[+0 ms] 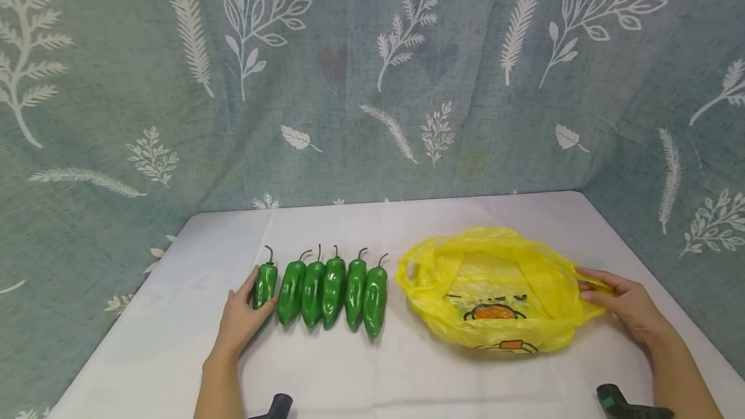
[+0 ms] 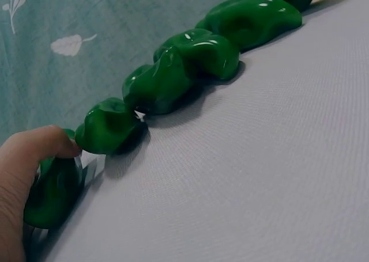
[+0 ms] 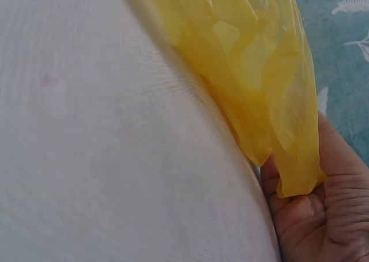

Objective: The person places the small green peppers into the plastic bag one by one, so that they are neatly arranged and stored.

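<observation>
My left hand [image 1: 240,317] is at the left end of a row of glossy green chili peppers [image 1: 334,293], thumb and fingers on either side of the leftmost pepper [image 1: 265,284]. In the left wrist view the thumb lies over that pepper [image 2: 55,193], which is close to its neighbour [image 2: 108,126]. A yellow plastic bag [image 1: 559,335] with a cartoon print lies spread on the right, its mouth gaping upward. Its right handle loop is held by my right hand [image 1: 633,309]. The right wrist view shows the handle end [image 3: 297,175] between thumb and fingers.
A white cloth [image 1: 372,374] covers the table. Behind and at the sides hangs a grey-green curtain [image 1: 349,121] with white leaf patterns. Dark wrist devices show low in the head view, one near the left forearm [image 1: 221,386], another near the right forearm [image 1: 681,374].
</observation>
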`<state>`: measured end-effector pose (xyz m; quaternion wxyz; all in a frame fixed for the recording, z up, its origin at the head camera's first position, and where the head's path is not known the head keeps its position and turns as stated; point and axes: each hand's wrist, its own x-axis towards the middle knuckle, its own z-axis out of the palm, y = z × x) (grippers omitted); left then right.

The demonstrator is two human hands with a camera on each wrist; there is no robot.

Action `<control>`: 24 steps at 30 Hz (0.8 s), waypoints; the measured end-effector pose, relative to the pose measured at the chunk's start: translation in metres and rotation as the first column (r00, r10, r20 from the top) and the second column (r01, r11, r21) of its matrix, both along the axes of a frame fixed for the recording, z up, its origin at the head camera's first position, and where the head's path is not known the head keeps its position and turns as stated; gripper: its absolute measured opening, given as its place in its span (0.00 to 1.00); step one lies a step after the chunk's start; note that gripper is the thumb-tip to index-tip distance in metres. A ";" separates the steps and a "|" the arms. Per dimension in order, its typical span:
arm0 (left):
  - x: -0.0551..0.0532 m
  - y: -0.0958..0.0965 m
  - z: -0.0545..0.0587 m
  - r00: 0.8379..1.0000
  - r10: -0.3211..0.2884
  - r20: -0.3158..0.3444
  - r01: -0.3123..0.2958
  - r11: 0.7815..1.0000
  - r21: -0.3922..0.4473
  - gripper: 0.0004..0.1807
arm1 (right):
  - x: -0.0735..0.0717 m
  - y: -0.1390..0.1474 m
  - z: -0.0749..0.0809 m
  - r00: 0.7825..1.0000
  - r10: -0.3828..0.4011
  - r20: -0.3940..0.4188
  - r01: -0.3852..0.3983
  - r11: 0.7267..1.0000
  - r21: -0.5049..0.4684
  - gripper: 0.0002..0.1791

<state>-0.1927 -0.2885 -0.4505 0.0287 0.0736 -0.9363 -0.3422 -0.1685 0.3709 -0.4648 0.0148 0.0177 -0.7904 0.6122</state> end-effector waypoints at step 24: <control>-0.007 -0.001 -0.012 0.991 0.069 -0.113 -0.056 0.992 0.116 0.50 | -0.002 0.002 0.003 0.999 0.016 0.051 -0.016 1.000 0.005 0.25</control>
